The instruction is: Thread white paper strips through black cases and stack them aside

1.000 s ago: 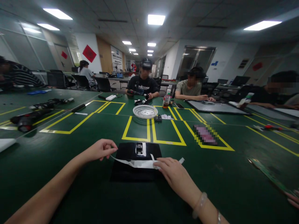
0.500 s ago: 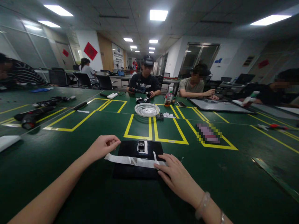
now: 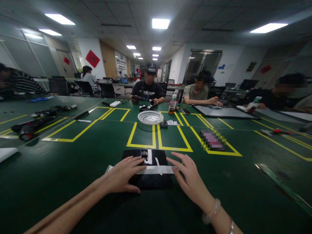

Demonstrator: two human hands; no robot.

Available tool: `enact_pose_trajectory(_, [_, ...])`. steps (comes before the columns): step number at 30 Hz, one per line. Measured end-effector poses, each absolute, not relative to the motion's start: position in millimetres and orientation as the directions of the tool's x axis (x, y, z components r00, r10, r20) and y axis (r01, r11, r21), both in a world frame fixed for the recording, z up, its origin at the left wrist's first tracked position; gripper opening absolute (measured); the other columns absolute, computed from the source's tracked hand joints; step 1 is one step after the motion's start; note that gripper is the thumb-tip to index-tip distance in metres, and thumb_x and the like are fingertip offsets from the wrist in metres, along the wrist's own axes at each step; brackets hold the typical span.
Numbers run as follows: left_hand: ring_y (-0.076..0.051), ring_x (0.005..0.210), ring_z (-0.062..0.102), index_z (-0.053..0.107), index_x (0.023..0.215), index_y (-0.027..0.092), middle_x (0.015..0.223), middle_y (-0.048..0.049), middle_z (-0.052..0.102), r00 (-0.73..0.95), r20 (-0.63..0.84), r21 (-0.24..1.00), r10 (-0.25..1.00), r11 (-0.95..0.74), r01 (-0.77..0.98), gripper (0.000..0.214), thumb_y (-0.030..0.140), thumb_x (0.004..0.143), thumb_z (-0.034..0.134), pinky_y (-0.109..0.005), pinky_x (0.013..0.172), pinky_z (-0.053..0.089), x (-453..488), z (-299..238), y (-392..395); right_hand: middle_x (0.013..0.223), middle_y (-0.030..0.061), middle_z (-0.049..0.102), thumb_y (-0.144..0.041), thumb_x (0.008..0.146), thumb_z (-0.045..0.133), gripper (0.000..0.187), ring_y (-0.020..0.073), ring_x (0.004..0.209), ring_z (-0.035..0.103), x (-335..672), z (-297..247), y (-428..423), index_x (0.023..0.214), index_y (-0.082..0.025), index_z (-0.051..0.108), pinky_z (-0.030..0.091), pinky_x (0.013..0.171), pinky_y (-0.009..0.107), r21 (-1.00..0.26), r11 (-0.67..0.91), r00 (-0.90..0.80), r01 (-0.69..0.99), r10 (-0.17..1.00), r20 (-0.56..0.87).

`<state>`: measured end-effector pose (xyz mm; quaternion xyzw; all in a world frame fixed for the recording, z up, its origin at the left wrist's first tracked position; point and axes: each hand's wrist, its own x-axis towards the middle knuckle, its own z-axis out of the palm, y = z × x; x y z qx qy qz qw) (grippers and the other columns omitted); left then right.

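While both our hands lie open and flat, neither grips anything: our left hand [image 3: 123, 175] rests its spread fingers on the white strip [image 3: 158, 169], and our right hand [image 3: 188, 177] touches the strip's right end with its fingertips. The strip runs left to right across the black panel [image 3: 156, 183] on the near green table [image 3: 73, 169] (a small tab juts out midway), so we judge the laying done and the pressing flat unfinished.

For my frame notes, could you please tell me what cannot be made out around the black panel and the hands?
1. Head view: left stretch of the white strip, covered by the left hand.
2. Head view: small part at the far edge of the black panel, too small to identify.
3. Head view: pink thing, pixelated.
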<state>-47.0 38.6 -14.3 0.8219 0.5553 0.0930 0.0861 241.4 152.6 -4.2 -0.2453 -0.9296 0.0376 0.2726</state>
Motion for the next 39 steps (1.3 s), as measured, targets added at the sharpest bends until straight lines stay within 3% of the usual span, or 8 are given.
enact_pose_trajectory(6, [-0.035,0.142,0.03,0.035,0.151,0.032,0.156,-0.0079,0.031,0.374,0.056,0.224,0.926,-0.377,0.899,0.088,0.064,0.077,0.07,-0.055,0.117,0.022,-47,-13,40,0.129,0.0063,0.061,-0.021,0.095,0.052,0.04,0.0274,0.126,0.05,237,-7,146,0.133,-0.032,0.056,0.029,0.11,0.062,-0.124,0.898,-0.839,0.422,0.438,0.323])
enact_pose_trajectory(14, [-0.035,0.141,0.033,0.048,0.142,0.032,0.155,-0.0078,0.033,0.387,0.064,0.181,0.92,-0.392,0.902,0.072,0.056,0.079,0.073,-0.055,0.115,0.027,-43,-8,34,0.118,0.0022,0.063,-0.019,0.093,0.053,0.041,0.0205,0.11,0.058,234,-3,139,0.132,-0.031,0.055,0.029,0.112,0.055,-0.194,0.877,-0.868,0.439,0.47,0.16])
enact_pose_trajectory(20, [-0.032,0.138,0.039,0.053,0.137,0.031,0.152,-0.0058,0.039,0.404,0.083,0.101,0.911,-0.411,0.906,0.065,0.051,0.079,0.075,-0.054,0.113,0.031,-44,-12,32,0.113,0.0016,0.062,-0.017,0.094,0.051,0.036,0.0203,0.108,0.057,231,-1,129,0.124,-0.035,0.06,0.03,0.111,0.056,-0.156,0.914,-0.9,0.375,0.399,0.176])
enact_pose_trajectory(29, [-0.031,0.129,0.049,0.06,0.13,0.024,0.143,-0.0085,0.052,0.437,0.145,0.042,0.888,-0.447,0.894,0.058,0.054,0.082,0.071,-0.051,0.109,0.037,-42,-18,33,0.115,0.0038,0.062,-0.03,0.088,0.066,0.034,0.0233,0.111,0.056,226,-3,123,0.121,-0.03,0.061,0.03,0.112,0.055,-0.117,0.92,-0.894,0.374,0.391,0.22])
enact_pose_trajectory(39, [-0.031,0.128,0.05,0.056,0.133,0.027,0.142,-0.0068,0.052,0.425,0.166,0.059,0.89,-0.439,0.897,0.061,0.053,0.08,0.072,-0.051,0.108,0.036,-43,-17,33,0.117,0.0026,0.061,-0.032,0.087,0.067,0.027,0.0226,0.114,0.054,227,-2,125,0.114,-0.031,0.065,0.025,0.114,0.054,-0.139,0.92,-0.897,0.365,0.388,0.21])
